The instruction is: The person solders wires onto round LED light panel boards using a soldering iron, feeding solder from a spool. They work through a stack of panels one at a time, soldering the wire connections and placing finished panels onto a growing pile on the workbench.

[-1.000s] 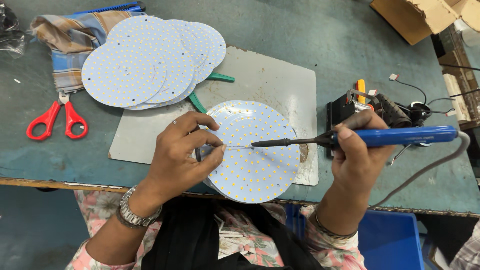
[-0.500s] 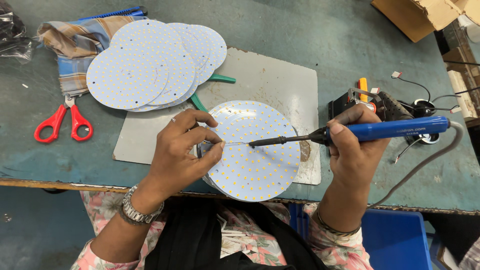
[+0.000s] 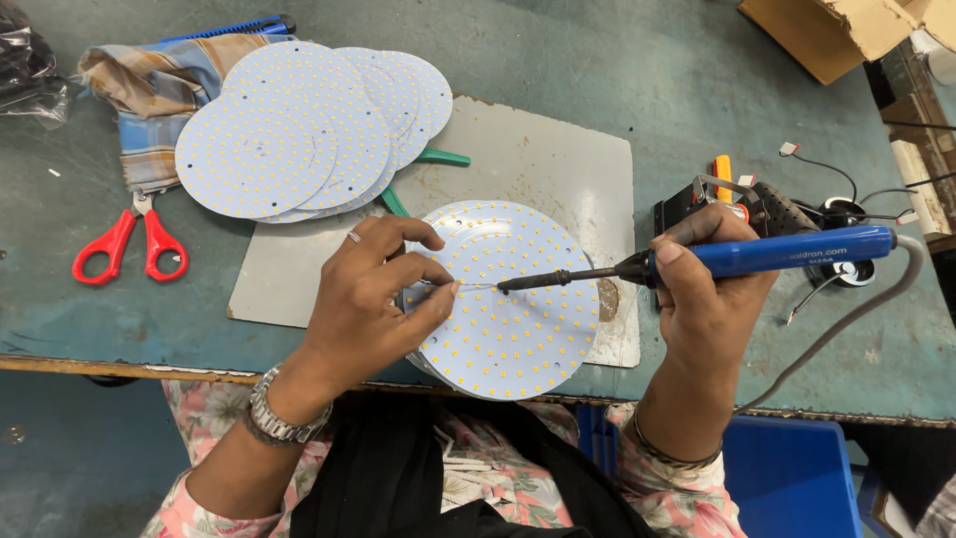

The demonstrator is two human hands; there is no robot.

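Observation:
A round white LED board [image 3: 508, 319] dotted with small yellow chips lies on a grey work mat [image 3: 558, 164] at the table's near edge. My left hand [image 3: 373, 299] rests on the board's left side and pinches a thin solder wire [image 3: 468, 286] that points right. My right hand [image 3: 707, 294] grips a blue-handled soldering iron [image 3: 757, 254], held level. Its dark tip [image 3: 508, 287] meets the end of the wire over the board's middle.
A fanned stack of several more LED boards [image 3: 299, 130] lies at the back left over a checked cloth [image 3: 149, 75]. Red-handled scissors [image 3: 129, 244] sit at the left. A black iron stand [image 3: 757, 204] with wires is at the right, a cardboard box [image 3: 827, 30] behind it.
The soldering iron has moved a little left, bringing its tip onto the wire end. My left hand has stayed on the board.

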